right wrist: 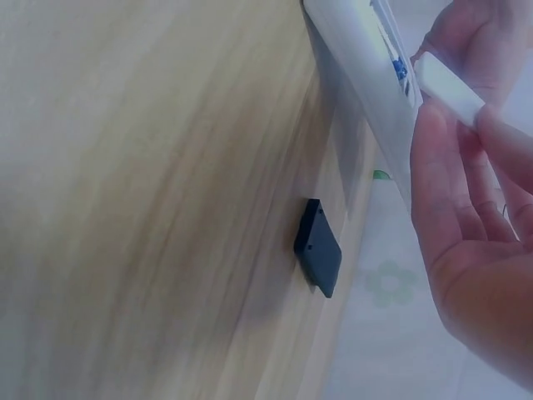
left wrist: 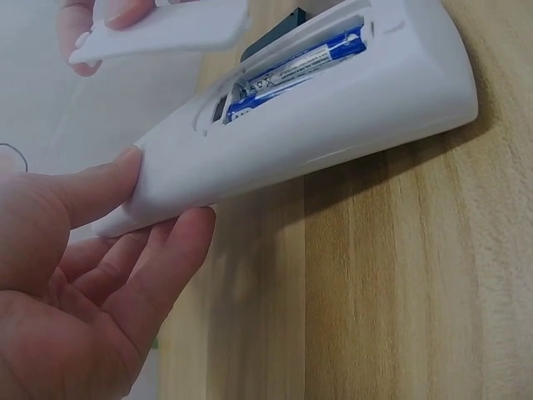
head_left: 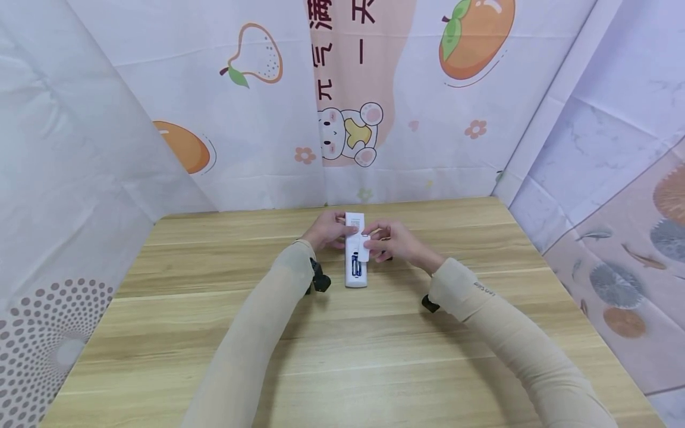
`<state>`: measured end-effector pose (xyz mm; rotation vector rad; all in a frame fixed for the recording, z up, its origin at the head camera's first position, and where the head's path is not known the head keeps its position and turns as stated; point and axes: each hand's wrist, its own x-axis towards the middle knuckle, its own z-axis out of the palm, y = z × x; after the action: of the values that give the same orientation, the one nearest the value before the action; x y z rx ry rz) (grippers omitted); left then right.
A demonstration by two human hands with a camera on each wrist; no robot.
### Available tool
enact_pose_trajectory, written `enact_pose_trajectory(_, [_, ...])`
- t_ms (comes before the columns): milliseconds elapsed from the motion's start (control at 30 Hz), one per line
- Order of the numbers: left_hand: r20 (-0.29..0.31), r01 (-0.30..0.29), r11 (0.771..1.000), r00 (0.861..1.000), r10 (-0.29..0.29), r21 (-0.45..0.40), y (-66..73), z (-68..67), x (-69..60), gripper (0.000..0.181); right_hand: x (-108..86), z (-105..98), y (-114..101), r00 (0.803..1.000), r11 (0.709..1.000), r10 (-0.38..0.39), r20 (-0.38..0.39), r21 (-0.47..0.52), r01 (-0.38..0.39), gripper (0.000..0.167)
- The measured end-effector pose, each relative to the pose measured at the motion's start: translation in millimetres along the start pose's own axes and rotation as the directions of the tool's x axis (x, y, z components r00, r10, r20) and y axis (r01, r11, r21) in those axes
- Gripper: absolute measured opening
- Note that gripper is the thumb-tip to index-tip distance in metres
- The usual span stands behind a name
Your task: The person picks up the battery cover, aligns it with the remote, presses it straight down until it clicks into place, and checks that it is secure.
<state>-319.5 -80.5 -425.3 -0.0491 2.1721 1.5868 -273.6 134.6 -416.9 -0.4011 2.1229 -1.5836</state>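
Observation:
A white remote control (head_left: 351, 246) lies back side up near the far edge of the table, its battery compartment uncovered. Two blue-and-silver batteries (left wrist: 301, 71) sit side by side in that compartment. My left hand (head_left: 327, 230) grips the remote's far end, thumb on the upper face and fingers along the side and underneath, as the left wrist view shows. Between thumb and fingers my right hand (head_left: 395, 240) pinches the white battery cover (right wrist: 450, 90). The cover is tilted above the remote, beside the compartment, and looks apart from it in the left wrist view.
A small flat black object (right wrist: 319, 250) rests on the wooden table (head_left: 342, 356) beside the right hand, mostly hidden by it in the head view. Printed fabric curtains (head_left: 267, 119) stand behind the table and at both sides. Dark camera mounts (head_left: 320, 278) sit at the wrists.

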Motion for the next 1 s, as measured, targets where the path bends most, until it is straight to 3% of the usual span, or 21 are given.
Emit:
enact_pose_trajectory(467, [-0.012,0.013,0.999,1.0,-0.013,-0.042,-0.3,-2.9,-2.9,0.06,3.3,10.4,9.0,0.999,0.997,-0.04,0.014,-0.059,0.041,0.028])
enact_pose_trajectory(767, [-0.018,-0.027,0.999,1.0,0.026,-0.024,-1.9,-5.1,0.1,0.056,4.2,15.4,8.4,0.999,0.992,-0.053,0.002,-0.112,0.053,0.024])
enact_pose_trajectory(1000, [-0.019,-0.019,1.0,1.0,0.018,-0.014,-2.2,-4.8,-1.0,0.053,6.3,19.4,17.0,0.996,0.986,-0.086,0.017,-0.144,0.088,0.023])
